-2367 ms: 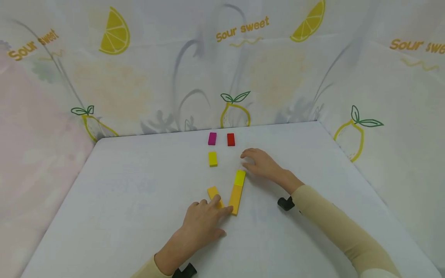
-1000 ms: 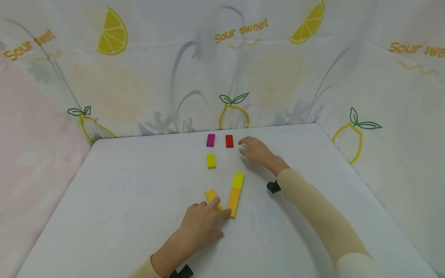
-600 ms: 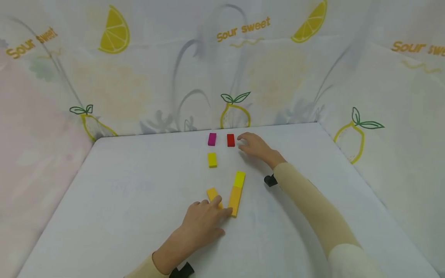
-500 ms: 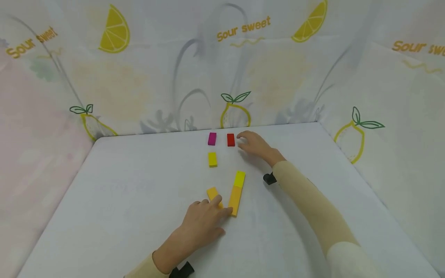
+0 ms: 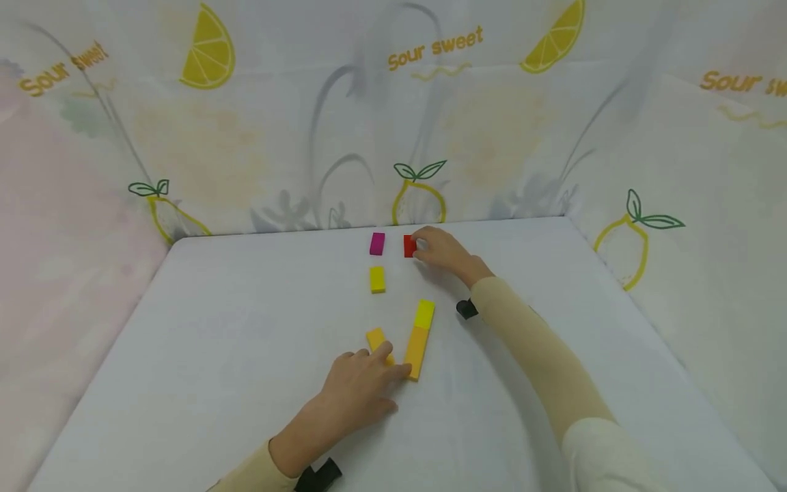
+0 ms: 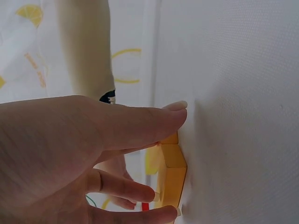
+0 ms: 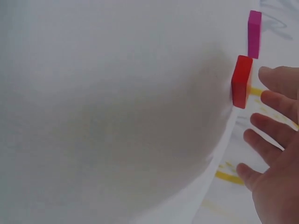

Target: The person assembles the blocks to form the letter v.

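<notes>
My left hand [image 5: 356, 393] has its fingers extended over the tilted orange block [image 5: 376, 337] at the middle of the table, covering part of it. One fingertip touches the near end of a longer orange piece [image 5: 416, 352], whose far end meets a bright yellow block [image 5: 425, 314]. In the left wrist view, the thumb hides some of the orange pieces. My right hand [image 5: 444, 250] reaches over the far side, fingertips beside the red block [image 5: 409, 246]. The right wrist view shows its fingers spread apart, with the red block [image 7: 241, 82] standing in front of them, not gripped.
A magenta block [image 5: 377, 244] lies left of the red one at the back, and a yellow block [image 5: 377, 279] sits nearer. The white table [image 5: 215, 355] ends at a lemon-printed cloth [image 5: 277, 137]. Dark wrist devices [image 5: 467, 309] hang at both wrists.
My right hand has moved from beside the yellow block's far end, away and leftward, up to the red block. My left hand has stayed over the orange pieces.
</notes>
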Motion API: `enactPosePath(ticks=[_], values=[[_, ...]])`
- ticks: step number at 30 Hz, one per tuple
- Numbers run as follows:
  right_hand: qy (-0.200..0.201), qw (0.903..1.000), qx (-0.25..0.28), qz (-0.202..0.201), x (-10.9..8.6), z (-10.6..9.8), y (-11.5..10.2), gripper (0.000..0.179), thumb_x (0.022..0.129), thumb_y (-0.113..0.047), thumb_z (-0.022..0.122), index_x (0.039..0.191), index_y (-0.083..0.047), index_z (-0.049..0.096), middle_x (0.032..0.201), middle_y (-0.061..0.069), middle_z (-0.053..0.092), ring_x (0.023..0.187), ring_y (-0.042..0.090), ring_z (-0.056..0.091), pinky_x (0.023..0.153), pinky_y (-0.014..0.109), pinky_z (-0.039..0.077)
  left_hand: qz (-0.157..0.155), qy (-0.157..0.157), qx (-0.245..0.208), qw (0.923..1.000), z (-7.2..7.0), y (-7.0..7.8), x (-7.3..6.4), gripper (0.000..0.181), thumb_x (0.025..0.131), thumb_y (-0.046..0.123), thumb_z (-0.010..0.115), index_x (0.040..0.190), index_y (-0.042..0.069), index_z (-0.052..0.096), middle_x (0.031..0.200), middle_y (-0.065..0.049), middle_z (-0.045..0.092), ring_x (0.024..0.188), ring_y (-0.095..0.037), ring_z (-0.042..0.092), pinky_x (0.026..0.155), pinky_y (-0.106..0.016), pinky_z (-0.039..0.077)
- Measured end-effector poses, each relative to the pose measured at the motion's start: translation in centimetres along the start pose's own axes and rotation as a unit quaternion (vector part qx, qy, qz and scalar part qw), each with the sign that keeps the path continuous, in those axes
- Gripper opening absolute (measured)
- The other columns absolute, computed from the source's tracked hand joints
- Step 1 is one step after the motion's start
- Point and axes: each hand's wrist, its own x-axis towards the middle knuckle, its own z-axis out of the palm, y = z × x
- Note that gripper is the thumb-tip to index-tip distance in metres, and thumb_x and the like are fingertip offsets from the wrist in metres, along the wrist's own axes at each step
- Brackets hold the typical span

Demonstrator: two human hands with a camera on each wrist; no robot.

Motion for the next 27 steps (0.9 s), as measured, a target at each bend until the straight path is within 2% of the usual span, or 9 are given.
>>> enactPosePath(ticks=[4,9,14,21,27], values=[[-0.005,0.9996,-0.024,-0.012,0.5,-0.7,-0.4,0.043,0.097,-0.027,0.057,0.137,-0.011,0.055,0.147,0.008,0.051,0.139,0.027,0.042,0.12,0.045,0.031,-0.001,0.001,-0.002,1.0,0.0,0.0,-0.1,0.053,0.076,0.047,0.083,0.126,0.042,0.065,0.106,0.004,0.055,0.065,-0.014,0.045,0.061,-0.03,0.047],[-0.013,0.9996,-0.026,-0.002,0.7,-1.0,-0.5,0.044,0.096,-0.027,0.058,0.137,-0.012,0.055,0.149,0.007,0.049,0.141,0.027,0.04,0.12,0.045,0.032,0.004,0.007,0.0,1.0,-0.1,-0.1,0.0,0.053,0.076,0.046,0.083,0.126,0.042,0.065,0.106,0.004,0.055,0.065,-0.013,0.045,0.061,-0.029,0.046],[-0.016,0.9998,-0.012,0.005,0.9,-1.0,-0.4,0.045,0.095,-0.026,0.059,0.138,-0.012,0.054,0.147,0.007,0.05,0.135,0.027,0.042,0.117,0.044,0.036,0.008,0.012,0.004,0.9999,-0.1,-0.1,0.1,0.052,0.076,0.045,0.083,0.125,0.042,0.065,0.105,0.004,0.055,0.064,-0.013,0.045,0.061,-0.029,0.046],[-0.026,0.9996,0.011,0.004,1.3,-0.7,-0.2,0.048,0.095,-0.024,0.06,0.14,-0.011,0.053,0.148,0.008,0.05,0.135,0.026,0.043,0.118,0.043,0.034,0.003,0.007,-0.004,1.0,-0.1,-0.1,0.0,0.052,0.077,0.045,0.083,0.125,0.042,0.065,0.104,0.004,0.054,0.065,-0.014,0.045,0.062,-0.029,0.046],[-0.033,0.9993,0.016,0.009,1.6,-0.3,-0.4,0.046,0.094,-0.023,0.063,0.138,-0.01,0.054,0.145,0.008,0.053,0.128,0.026,0.046,0.116,0.042,0.037,0.003,0.004,-0.007,1.0,0.0,0.0,0.0,0.051,0.077,0.044,0.083,0.125,0.043,0.065,0.104,0.004,0.054,0.066,-0.013,0.045,0.063,-0.029,0.047]])
